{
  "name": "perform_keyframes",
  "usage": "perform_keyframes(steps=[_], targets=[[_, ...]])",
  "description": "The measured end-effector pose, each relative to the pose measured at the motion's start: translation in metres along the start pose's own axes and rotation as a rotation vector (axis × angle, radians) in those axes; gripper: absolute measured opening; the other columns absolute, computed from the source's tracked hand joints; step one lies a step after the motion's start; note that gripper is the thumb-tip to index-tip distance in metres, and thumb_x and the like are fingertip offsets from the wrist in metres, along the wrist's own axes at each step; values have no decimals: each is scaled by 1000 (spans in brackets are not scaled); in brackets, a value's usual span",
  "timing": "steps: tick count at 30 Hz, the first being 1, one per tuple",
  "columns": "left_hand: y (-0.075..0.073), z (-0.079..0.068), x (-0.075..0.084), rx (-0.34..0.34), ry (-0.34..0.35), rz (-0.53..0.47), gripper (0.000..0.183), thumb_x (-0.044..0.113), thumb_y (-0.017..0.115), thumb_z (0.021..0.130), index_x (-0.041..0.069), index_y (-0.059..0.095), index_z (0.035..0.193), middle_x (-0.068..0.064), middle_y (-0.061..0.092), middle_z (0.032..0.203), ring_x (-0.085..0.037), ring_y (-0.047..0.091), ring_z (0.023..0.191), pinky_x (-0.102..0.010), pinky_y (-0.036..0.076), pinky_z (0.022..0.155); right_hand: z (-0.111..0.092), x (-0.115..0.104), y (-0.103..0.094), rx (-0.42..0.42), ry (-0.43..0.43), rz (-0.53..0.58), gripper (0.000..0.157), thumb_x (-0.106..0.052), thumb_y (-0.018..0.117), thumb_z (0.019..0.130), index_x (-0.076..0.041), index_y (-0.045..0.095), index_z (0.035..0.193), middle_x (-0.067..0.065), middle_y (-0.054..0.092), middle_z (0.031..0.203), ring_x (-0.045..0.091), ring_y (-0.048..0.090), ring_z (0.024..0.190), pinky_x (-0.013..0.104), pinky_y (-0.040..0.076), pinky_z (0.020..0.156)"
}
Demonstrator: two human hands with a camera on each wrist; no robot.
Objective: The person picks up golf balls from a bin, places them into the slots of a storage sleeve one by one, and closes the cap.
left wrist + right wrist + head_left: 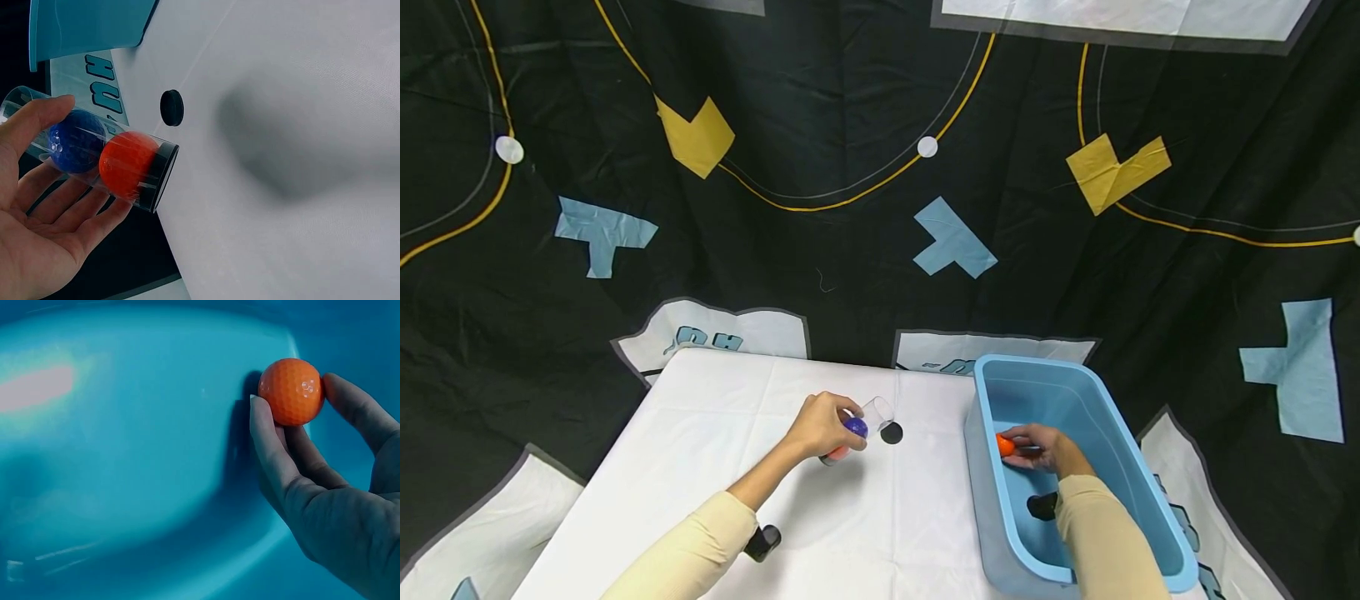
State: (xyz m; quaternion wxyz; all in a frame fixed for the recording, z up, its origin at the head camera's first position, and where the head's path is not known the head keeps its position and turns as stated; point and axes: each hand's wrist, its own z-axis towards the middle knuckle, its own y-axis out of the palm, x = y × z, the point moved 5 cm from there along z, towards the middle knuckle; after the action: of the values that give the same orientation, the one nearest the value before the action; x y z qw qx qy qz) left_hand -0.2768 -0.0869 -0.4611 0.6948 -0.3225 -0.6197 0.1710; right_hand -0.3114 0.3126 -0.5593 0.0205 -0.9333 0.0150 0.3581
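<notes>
On the white table lies a round black disc; the left hand grips a clear plastic tube; the right hand pinches a dimpled orange ball inside the light-blue plastic tub.

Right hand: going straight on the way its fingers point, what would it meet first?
The right hand, pinching the orange golf ball, would probably meet the blue bin's left wall; the remaining gap is unclear.

Tube left of bin; disc between, on table; ball inside bin
</notes>
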Motion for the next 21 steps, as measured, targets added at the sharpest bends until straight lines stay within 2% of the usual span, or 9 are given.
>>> perform_keyframes(steps=[3, 11, 17, 21], targets=[[0, 1, -1, 0, -7, -6, 41, 17, 92, 63, 8, 78, 101, -7, 77, 86, -17, 68, 78, -26, 55, 63, -1, -4, -1, -35, -8, -9, 30, -11, 63, 98, 9, 55, 119, 21, 62, 100, 26, 73, 84, 37, 56, 91], [1, 3, -1, 5, -12, -4, 40, 17, 93, 63, 9, 79, 100, -7, 77, 87, -17, 68, 79, -26, 54, 64, -8, -12, -8, -30, -55, -5, 35, -9, 63, 98, 11, 53, 125, 23, 65, 99, 33, 76, 85, 42, 55, 93], [1, 3, -1, 2, -7, -4, 40, 16, 93, 63, 8, 79, 99, -7, 78, 86, -17, 68, 80, -27, 54, 65, -20, -20, -8, -82, -82, -18, 38, -9, 62, 99, 11, 49, 128, 24, 64, 104, 37, 75, 91, 45, 52, 97], [1, 3, -1, 3, -3, -6, 39, 16, 92, 63, 10, 79, 98, -6, 77, 85, -17, 68, 80, -26, 54, 63, -30, -31, -7, -93, -111, -43, 44, -12, 60, 101, 10, 44, 135, 22, 66, 105, 38, 76, 94, 43, 54, 94]])
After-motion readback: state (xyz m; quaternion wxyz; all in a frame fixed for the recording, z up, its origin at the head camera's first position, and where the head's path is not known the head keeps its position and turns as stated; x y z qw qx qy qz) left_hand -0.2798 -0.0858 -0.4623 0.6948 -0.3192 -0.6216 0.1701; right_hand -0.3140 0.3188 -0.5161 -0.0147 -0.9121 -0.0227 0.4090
